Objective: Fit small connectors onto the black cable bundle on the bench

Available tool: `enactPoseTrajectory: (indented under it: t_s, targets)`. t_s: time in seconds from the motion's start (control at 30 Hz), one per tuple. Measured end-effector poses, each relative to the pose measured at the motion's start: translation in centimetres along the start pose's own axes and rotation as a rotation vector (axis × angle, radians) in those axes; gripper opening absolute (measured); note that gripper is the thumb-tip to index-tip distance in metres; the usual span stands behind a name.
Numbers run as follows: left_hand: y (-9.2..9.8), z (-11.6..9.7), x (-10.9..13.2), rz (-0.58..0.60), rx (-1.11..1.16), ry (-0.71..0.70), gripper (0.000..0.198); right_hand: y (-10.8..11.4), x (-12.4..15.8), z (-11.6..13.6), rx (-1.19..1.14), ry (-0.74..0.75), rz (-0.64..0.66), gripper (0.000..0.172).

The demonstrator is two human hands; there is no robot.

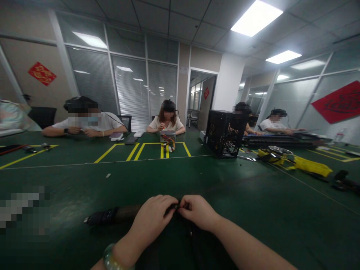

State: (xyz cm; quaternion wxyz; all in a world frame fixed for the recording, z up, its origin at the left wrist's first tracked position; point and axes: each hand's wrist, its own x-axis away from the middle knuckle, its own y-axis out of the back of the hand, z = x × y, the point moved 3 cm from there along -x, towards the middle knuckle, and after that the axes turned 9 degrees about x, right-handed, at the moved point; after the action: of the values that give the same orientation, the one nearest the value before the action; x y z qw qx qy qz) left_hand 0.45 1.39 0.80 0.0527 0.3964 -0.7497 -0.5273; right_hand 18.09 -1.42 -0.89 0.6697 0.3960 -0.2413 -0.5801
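Observation:
On the green table in front of me lies a long dark power tool (128, 213), drill-like, with a black collar and a small metal tip pointing left. My left hand (156, 212) is closed around its right end, thumb and fingers curled over the body. Touching that same end, my right hand (198, 212) is closed in a pinch. What its fingertips hold, if anything, is too small and dark to make out. Below the hands a dark elongated part (194, 243) extends toward me; whether it joins the tool I cannot tell.
A black computer case (225, 133) stands beyond my hands to the right, near a yellow-and-black tool (312, 166). Across the table, a person (166, 122) sits behind a grey box with coloured wires (168, 137). Other people sit left and right. A small pale piece (108, 175) lies left.

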Motion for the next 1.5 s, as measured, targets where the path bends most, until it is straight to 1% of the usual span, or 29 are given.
enactPoseTrajectory:
  t_s: [0.07, 0.13, 0.2, 0.3, 0.4, 0.47, 0.53, 0.63, 0.8, 0.97, 1.13, 1.3, 1.5]
  targets:
    - [0.1, 0.0, 0.0, -0.008, -0.004, 0.040, 0.022, 0.0, 0.0, 0.0, -0.001, -0.001, 0.003, 0.006]
    - [0.1, 0.0, 0.0, 0.001, -0.007, 0.052, 0.017, 0.1, 0.0, 0.0, 0.002, 0.001, -0.001, 0.005]
    - [0.1, -0.1, 0.0, 0.018, -0.005, 0.029, 0.014, 0.1, 0.0, 0.0, 0.006, 0.003, -0.009, 0.004]
    - [0.1, -0.2, 0.0, 0.020, 0.001, -0.005, 0.016, -0.1, -0.1, -0.1, 0.003, 0.005, -0.012, 0.004]
    - [0.0, 0.0, 0.1, -0.005, 0.000, 0.032, 0.020, -0.2, -0.1, -0.2, 0.006, -0.006, -0.003, 0.005]
    - [0.0, 0.0, 0.1, -0.006, -0.001, 0.045, 0.018, -0.3, -0.2, -0.3, 0.010, -0.012, -0.005, 0.005]
    - [0.1, -0.1, 0.0, 0.011, 0.004, 0.024, 0.014, -0.4, -0.2, -0.3, 0.010, -0.009, -0.008, 0.004]
    - [0.1, -0.3, -0.1, 0.029, 0.011, -0.009, 0.016, -0.3, -0.1, -0.3, 0.010, -0.011, -0.008, 0.005]
    - [0.0, 0.0, -0.2, 0.020, -0.020, 0.071, 0.022, 0.0, 0.0, -0.1, -0.007, -0.021, 0.028, 0.006]
    - [0.2, -0.4, -0.3, 0.035, -0.038, 0.087, 0.016, 0.0, 0.1, 0.1, 0.019, -0.047, 0.036, 0.007]
    - [0.5, -0.9, -0.3, 0.038, -0.033, 0.087, 0.011, 0.1, 0.1, 0.2, -0.002, -0.029, 0.038, 0.007]
    - [0.4, -1.0, 0.0, 0.058, -0.064, 0.080, 0.012, 0.1, 0.0, 0.4, 0.018, -0.013, 0.015, 0.006]
    - [0.5, -1.0, 0.3, 0.030, -0.049, 0.100, 0.008, 0.1, 0.1, 0.5, 0.006, 0.019, 0.013, 0.006]
